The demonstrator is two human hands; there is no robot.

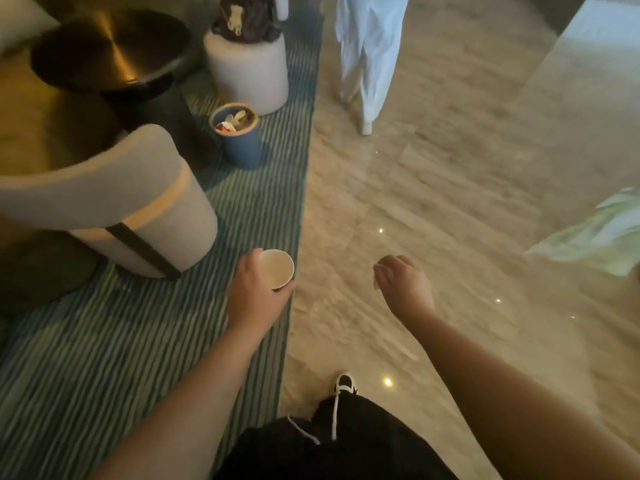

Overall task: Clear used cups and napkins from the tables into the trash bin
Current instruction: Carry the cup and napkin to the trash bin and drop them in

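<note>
My left hand (254, 292) grips a paper cup (278, 268) by its side, mouth up, above the edge of the striped rug. My right hand (403, 284) hangs over the stone floor with curled fingers, and a small white scrap shows at its fingertips; the blur hides what it is. A blue trash bin (242, 143) stands on the rug farther ahead, left of centre, with cups and crumpled paper inside.
A grey round armchair (114, 209) sits at left, round dark tables (110, 46) behind it, a pale stool (249, 71) beyond the bin. A person in white trousers (367, 57) stands on the stone floor ahead. My foot (344, 382) is below.
</note>
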